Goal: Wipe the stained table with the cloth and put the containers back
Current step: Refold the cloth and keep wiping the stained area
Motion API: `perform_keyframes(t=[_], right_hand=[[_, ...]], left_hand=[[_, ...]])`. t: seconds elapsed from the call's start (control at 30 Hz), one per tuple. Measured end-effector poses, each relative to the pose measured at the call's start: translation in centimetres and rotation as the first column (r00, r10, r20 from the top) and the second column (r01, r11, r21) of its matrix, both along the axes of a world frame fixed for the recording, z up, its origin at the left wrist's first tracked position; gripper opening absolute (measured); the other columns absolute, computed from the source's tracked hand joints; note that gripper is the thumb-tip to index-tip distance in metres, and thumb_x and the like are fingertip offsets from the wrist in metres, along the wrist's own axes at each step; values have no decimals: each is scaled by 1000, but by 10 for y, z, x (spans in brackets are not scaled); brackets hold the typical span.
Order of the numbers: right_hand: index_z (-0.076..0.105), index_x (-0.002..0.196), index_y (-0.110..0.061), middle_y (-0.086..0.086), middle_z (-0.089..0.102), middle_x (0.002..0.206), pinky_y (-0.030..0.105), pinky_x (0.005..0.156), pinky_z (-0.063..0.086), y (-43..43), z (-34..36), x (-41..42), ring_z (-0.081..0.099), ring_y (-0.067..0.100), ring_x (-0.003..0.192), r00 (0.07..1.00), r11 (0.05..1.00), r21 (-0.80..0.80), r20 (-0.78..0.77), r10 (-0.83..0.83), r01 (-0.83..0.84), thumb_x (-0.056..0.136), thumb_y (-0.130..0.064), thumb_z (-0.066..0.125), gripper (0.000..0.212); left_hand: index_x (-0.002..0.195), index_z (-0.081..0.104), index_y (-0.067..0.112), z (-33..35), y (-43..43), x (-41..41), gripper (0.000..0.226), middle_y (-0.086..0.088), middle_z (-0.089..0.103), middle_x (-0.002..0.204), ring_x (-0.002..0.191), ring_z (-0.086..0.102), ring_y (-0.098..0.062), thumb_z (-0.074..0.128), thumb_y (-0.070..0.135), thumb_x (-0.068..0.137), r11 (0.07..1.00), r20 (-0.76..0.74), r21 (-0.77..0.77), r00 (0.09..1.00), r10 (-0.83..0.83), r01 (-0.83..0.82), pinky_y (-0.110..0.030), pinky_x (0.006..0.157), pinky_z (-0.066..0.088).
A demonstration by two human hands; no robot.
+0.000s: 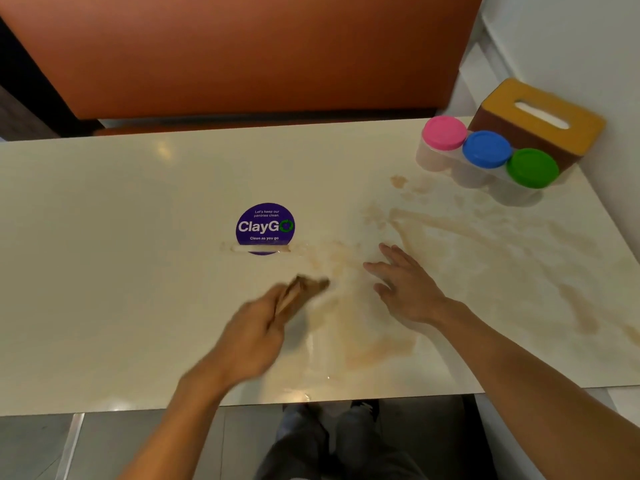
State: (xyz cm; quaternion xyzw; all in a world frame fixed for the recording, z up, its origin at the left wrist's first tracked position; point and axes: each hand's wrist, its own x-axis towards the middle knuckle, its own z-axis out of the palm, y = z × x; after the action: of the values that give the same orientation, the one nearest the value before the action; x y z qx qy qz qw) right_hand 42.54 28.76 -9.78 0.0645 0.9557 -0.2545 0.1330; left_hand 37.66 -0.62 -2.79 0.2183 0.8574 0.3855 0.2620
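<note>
blurry brown cloth (304,289) clutched in left hand (256,330) mid-table, right hand (405,289) flat beside it, fingers spread, cream table (121,237) with brown stains (450,233) smeared rightward, three lidded containers (485,157) far right against a tissue box (540,119), purple sticker (265,225), orange bench (242,53) beyond

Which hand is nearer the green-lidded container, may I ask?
Right. The right hand is left of the green-lidded container, nearer the person; the left hand, gripping the cloth, is farther left.
</note>
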Motion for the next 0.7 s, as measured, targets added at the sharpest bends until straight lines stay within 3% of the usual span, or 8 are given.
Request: perform_keyframes(t=[0.03,0.13,0.23,0.33,0.43,0.57,0.7], right_hand=[[37,144,-37,-2,4,162,37,121,7,1,-1,0,-3,15,149,1000,1000,11,-10,6,-5,98,-28,48,48],[36,145,-37,-3,5,162,33,121,7,1,-3,0,-2,15,149,999,999,24,-26,22,-22,98,-28,48,49],[35,145,-37,-3,4,162,35,121,7,1,-5,0,-3,15,149,999,1000,19,-33,18,-17,98,-28,48,49],[37,143,-38,-4,5,162,38,121,8,0,-6,-1,-3,15,149,999,1000,-14,-41,1,-2,98,-25,49,49],[37,143,-38,-4,4,162,35,121,5,1,-8,-2,-5,15,149,999,1000,-25,-32,0,-1,97,-25,50,50],[40,143,-37,-7,6,162,33,119,5,4,-9,-4,-4,12,149,999,998,-60,-42,-27,24,96,-25,53,50],[41,143,-31,-12,14,160,31,120,15,8,-7,-4,4,6,148,996,992,-104,-48,-77,72,92,-23,61,55]], left_hand=[[124,50,36,5,11,-18,26,13,67,112,75,59,-9,39,31,101,1000,-72,1,997,13,-13,-48,76,54],[131,48,25,13,57,-61,39,10,62,127,104,62,-18,40,14,94,1000,-339,7,941,-7,10,-44,86,52],[139,44,13,-9,93,-80,58,-5,60,130,122,52,-29,49,3,83,975,-571,-214,803,-168,52,-46,101,40],[153,15,15,-49,106,-65,69,-4,23,159,147,13,-29,42,11,89,851,-384,-496,836,-393,172,-52,116,13],[153,-9,17,-77,107,-43,73,0,-16,161,146,-21,-29,35,19,96,775,-278,-590,844,-459,227,-61,114,-5],[152,-12,13,-84,116,-36,72,-2,-21,160,144,-26,-31,33,20,97,801,-292,-568,863,-412,190,-63,113,-9],[153,-9,12,-82,116,-32,73,-3,-19,160,144,-25,-32,36,17,96,823,-296,-531,865,-404,202,-61,113,-11]])
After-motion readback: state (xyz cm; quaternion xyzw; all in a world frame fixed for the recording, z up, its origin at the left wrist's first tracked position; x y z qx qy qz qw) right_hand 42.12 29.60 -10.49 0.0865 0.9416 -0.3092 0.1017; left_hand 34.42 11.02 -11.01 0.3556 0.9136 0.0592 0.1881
